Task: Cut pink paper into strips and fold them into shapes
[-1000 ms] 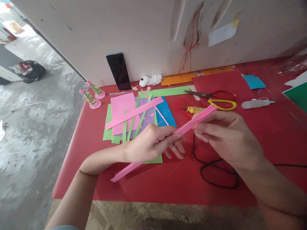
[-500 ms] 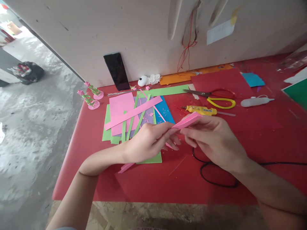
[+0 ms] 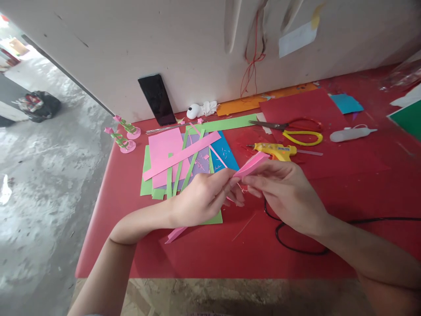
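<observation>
The pink strip [image 3: 252, 166] lies between the two hands, held above the red surface [image 3: 217, 259]. Its long axis slants from near left to far right, passing beneath the left hand [image 3: 205, 197]; what looks like its other end shows below that wrist. Neither hand is nearer, since both touch it: the left pinches it between thumb and forefinger, other fingers loosely spread, while the right hand [image 3: 287, 188] has thumb and fingers closed on it near the far end. The strip is matt, narrow and seemingly folded lengthwise, with a crease or edge showing along its upper part. The glue gun [image 3: 278, 150] lies just beyond the right hand; the paper pile [image 3: 164, 147] is beyond the left.
</observation>
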A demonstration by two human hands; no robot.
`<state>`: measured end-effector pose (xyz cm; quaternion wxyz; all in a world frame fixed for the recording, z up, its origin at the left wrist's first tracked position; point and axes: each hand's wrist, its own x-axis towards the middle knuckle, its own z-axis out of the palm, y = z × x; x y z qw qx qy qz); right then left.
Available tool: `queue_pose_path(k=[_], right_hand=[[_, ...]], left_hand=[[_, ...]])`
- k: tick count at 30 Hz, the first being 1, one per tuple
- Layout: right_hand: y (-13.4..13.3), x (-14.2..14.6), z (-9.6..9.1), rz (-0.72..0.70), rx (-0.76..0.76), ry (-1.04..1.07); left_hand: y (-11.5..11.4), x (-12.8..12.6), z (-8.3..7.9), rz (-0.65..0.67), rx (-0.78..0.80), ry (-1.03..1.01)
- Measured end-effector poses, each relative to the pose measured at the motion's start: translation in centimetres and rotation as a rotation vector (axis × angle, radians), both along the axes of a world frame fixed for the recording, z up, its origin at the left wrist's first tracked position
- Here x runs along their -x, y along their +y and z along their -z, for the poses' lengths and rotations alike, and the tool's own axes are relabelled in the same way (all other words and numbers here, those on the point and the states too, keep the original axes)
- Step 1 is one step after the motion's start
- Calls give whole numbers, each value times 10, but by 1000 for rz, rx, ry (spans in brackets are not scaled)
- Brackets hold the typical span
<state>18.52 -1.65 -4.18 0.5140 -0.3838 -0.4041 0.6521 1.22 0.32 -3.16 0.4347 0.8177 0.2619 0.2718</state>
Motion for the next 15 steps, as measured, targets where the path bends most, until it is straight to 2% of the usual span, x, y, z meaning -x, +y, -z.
queue_pose_path(k=[3,6,9,12,13,15], right_hand=[[-3,4,-3,-4,16,32],[-2,3,-9,12,58,34],[8,-13,-19,180,81,17],[21,-33,-28,426,-21,26],[24,-36,-28,440,-26,19],[26,-35,-26,391,-22,0]], left_hand=[[-2,0,2,-12,-135,21],[-6,1,5,-29,-183,19],[-12,2,7,16,-177,50],[-14,3,8,70,-214,58],[-14,4,6,59,-204,29],[-10,4,2,-1,-84,-44]])
